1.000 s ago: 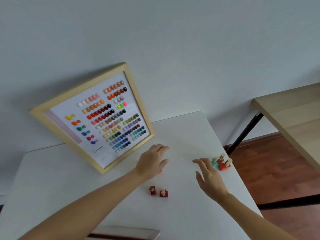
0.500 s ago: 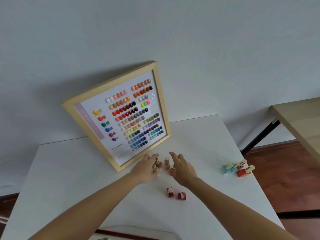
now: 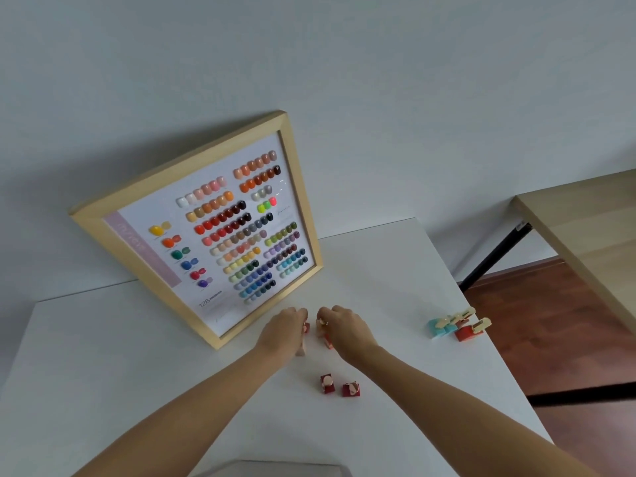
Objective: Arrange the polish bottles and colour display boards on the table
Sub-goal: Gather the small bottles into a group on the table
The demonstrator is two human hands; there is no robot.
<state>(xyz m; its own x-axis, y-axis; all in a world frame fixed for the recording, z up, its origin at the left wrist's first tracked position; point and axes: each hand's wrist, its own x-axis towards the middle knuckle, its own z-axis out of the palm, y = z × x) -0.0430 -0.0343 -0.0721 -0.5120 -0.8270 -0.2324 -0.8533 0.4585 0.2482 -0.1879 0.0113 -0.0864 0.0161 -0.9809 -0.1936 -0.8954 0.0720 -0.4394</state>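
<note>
A wood-framed colour display board (image 3: pixel 220 232) leans against the wall at the back of the white table (image 3: pixel 395 277). Just in front of its lower corner, my left hand (image 3: pixel 284 330) and my right hand (image 3: pixel 346 330) are each closed over small polish bottles (image 3: pixel 321 327) with gold caps; my fingers hide most of them. Two dark red bottles (image 3: pixel 339 385) stand closer to me. A group of teal and red bottles (image 3: pixel 456 327) sits near the table's right edge.
A pale object's edge (image 3: pixel 272 468) shows at the bottom of the frame. A second wooden table (image 3: pixel 585 222) with black legs stands to the right across a gap of dark wood floor. The wall is right behind the board.
My right hand has swung left from near the teal and red bottles to the cluster in front of the board. Both hands have closed onto bottles there.
</note>
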